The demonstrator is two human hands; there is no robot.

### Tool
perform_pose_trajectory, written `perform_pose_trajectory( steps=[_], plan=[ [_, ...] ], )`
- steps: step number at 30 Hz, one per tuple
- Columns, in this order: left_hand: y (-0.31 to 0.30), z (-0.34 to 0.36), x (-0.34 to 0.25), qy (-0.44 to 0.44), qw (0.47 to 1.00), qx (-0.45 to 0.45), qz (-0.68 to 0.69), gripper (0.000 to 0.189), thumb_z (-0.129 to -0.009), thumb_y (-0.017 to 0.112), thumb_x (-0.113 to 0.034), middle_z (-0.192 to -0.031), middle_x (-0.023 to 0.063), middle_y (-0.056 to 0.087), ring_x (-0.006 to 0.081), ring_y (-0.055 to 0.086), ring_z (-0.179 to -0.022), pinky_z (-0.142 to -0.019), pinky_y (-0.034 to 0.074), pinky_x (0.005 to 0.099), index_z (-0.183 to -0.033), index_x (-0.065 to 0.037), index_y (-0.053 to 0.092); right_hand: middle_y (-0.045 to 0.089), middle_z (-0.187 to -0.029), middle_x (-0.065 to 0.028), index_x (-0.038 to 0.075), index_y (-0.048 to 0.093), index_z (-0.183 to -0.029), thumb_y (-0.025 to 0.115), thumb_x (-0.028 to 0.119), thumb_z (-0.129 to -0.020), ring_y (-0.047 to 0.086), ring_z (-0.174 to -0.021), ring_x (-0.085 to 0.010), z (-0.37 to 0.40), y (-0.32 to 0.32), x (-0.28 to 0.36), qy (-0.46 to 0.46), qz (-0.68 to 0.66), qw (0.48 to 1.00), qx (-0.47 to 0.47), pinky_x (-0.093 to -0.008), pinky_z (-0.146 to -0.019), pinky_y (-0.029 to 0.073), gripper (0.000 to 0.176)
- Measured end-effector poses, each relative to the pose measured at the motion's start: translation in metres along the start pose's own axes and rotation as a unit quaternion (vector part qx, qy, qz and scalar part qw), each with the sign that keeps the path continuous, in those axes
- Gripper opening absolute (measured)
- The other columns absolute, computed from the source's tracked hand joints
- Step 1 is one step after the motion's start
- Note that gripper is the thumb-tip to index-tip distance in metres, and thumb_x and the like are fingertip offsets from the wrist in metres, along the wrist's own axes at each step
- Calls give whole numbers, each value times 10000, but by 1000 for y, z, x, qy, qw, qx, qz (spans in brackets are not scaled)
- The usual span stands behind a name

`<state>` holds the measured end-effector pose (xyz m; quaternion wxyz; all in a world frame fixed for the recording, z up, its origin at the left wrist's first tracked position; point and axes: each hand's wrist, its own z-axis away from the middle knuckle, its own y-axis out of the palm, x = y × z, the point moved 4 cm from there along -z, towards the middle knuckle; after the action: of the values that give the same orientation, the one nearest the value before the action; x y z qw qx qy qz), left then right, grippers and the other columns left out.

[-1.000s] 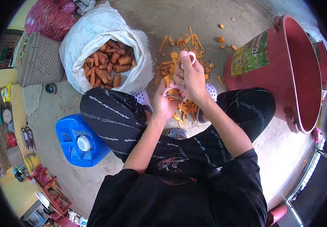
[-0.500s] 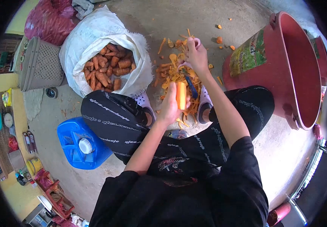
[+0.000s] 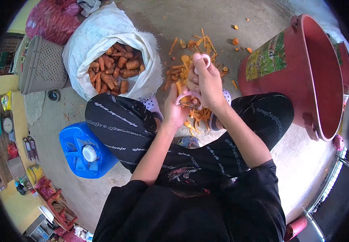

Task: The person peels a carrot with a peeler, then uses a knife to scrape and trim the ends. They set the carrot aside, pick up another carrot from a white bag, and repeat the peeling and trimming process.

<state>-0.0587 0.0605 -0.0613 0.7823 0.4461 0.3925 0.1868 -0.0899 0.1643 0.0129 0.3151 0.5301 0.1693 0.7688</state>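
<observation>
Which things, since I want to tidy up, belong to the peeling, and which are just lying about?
Peeling: left hand with carrot, right hand with pink peeler, peelings, carrots in white sack.

Apparently lying about: blue jug, grey basket. Red tub: cannot tell.

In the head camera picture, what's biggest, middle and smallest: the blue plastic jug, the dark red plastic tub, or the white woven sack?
1. Dark red plastic tub
2. White woven sack
3. Blue plastic jug
</observation>
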Motion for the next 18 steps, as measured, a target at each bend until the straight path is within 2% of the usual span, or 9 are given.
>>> perform_pose_trajectory(
  steps=[5, 8, 11, 12, 15, 16, 18],
  plan=[
    [1, -1, -1, 20, 998, -39, 47, 297, -984, 385, -406, -903, 0, 590, 155, 565, -808, -679, 467, 321, -925, -159, 540, 358, -590, 35, 104, 411, -817, 505, 363, -958, 281, -423, -45, -2, 5, -3, -3, 13, 1000, -6, -218, -382, 239, 309],
    [6, 2, -1, 18, 997, -61, 43, 263, -983, 399, -392, -896, -5, 579, 154, 550, -783, -667, 449, 305, -953, -169, 537, 382, -575, 37, 88, 433, -810, 524, 344, -950, 344, -442, -48, -5, 1, -5, 1, 16, 1000, -11, -216, -396, 300, 306],
    [9, 3, 5, -5, 994, -106, 10, 265, -986, 392, -402, -873, -3, 557, 153, 528, -769, -650, 431, 297, -993, -176, 531, 385, -558, 31, 85, 432, -812, 520, 347, -951, 375, -422, -55, -16, -5, 3, -33, 34, 998, -47, -225, -376, 331, 310],
    [8, 4, 6, -16, 992, -124, -3, 272, -988, 386, -408, -863, 0, 548, 152, 521, -765, -644, 426, 295, -1006, -177, 529, 381, -541, 26, 80, 432, -814, 514, 345, -952, 391, -397, -65, -25, -7, 5, -47, 34, 998, -34, -254, -357, 390, 310],
    [-7, 3, 18, -29, 994, -95, -54, 343, -987, 365, -450, -831, 17, 514, 157, 508, -735, -625, 417, 291, -1022, -146, 521, 361, -582, 34, 71, 413, -830, 489, 327, -959, 341, -400, -54, -54, -14, 4, -77, 95, 992, -6, -288, -403, 491, 296],
    [-7, 5, 22, -58, 987, -92, -119, 408, -981, 351, -484, -820, 30, 491, 159, 497, -719, -611, 410, 292, -1004, -109, 512, 379, -591, 24, 58, 426, -855, 491, 317, -959, 404, -409, -70, -67, -18, 11, -167, 199, 966, -6, -282, -404, 481, 287],
    [4, 5, 20, -52, 994, -65, -78, 436, -974, 356, -499, -818, 28, 485, 161, 498, -723, -613, 415, 297, -994, -91, 508, 389, -594, 18, 49, 437, -864, 487, 308, -962, 455, -429, -83, -77, -33, 13, -140, 235, 961, -33, -282, -402, 477, 282]
  ],
)
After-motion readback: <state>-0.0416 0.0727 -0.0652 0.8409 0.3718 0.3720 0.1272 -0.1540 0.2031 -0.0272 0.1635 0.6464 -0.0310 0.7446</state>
